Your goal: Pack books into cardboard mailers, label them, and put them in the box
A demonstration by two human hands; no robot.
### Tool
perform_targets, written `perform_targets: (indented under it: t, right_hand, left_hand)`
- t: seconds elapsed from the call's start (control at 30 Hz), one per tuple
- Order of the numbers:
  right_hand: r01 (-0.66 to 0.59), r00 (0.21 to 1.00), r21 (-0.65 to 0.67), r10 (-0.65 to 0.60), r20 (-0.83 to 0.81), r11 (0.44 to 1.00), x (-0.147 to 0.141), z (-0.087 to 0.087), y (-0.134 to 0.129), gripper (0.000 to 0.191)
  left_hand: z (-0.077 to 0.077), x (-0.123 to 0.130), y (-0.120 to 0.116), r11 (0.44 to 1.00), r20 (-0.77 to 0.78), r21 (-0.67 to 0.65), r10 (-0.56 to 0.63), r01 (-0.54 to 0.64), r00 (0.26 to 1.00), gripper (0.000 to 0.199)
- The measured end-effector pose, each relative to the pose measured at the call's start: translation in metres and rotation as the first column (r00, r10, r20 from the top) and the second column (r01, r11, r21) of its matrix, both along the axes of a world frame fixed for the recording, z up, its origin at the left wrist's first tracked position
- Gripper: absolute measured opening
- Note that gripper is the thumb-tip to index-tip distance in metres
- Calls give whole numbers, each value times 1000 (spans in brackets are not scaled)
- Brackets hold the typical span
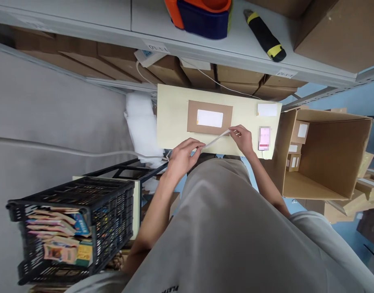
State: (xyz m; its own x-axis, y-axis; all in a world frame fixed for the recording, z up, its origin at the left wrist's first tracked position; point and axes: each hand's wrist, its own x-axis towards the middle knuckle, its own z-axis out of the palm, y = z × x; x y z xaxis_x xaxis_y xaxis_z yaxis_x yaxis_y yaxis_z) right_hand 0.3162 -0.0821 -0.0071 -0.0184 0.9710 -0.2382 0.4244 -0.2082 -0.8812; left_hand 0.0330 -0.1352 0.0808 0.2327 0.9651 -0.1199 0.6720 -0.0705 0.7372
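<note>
A thin white strip is stretched between my two hands above the front edge of the pale tabletop. My left hand pinches its left end, and my right hand pinches the other end. Just beyond the strip lies a flat brown cardboard box with a white label on its top. The right fingertips are close to the box's near right corner; whether they touch it I cannot tell.
Right of the box lie a phone and a white label sheet. A tape dispenser and a utility knife rest on the shelf above. A black crate stands lower left, a large open carton at right.
</note>
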Motion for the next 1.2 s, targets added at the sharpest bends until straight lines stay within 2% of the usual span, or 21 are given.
perform_targets:
  t: [0.13, 0.23, 0.3, 0.5, 0.63, 0.73, 0.83, 0.93, 1.03, 1.13, 1.2]
  right_hand:
    - [-35, 999, -1, 35, -17, 999, -1, 9, -1, 28]
    - [-79, 997, -13, 79, 0, 997, -3, 16, -4, 26]
    - [-91, 996, -23, 92, 20, 996, -5, 20, -5, 25]
    - [-121, 984, 16, 118, 134, 992, -18, 41, -16, 25]
    - [-264, 937, 116, 226, 267, 957, -35, 66, -30, 19]
    - [-383, 884, 153, 314, 347, 911, -50, 82, -41, 21]
    - [-431, 854, 145, 351, 385, 890, -60, 92, -48, 23]
    - [-426, 859, 140, 350, 374, 894, -64, 98, -50, 24]
    - [-363, 888, 126, 302, 347, 923, -67, 100, -51, 22]
    - [-280, 918, 108, 233, 322, 954, -70, 95, -51, 21]
    - [-219, 934, 99, 178, 311, 971, -72, 88, -50, 21]
  left_hand:
    - [2, -3, 4, 1000, 15, -4, 10, -10, 1000, 25]
    - [-4, -5, 7, 999, 44, -2, 50, -50, 998, 24]
    - [-12, -6, 9, 993, 70, 5, 116, -117, 991, 22]
    - [-48, -9, 25, 941, 202, -75, 339, -331, 919, 23]
    - [-79, -7, 37, 873, 315, -184, 488, -452, 814, 40]
    - [-97, -5, 40, 825, 383, -306, 564, -476, 731, 47]
    - [-106, -5, 35, 804, 450, -434, 584, -406, 676, 45]
    - [-109, -6, 27, 795, 496, -504, 586, -337, 641, 53]
    - [-112, -8, 24, 784, 510, -508, 607, -355, 609, 60]
    - [-117, -10, 27, 776, 520, -499, 625, -387, 582, 61]
    - [-118, -14, 31, 781, 519, -491, 618, -386, 591, 58]
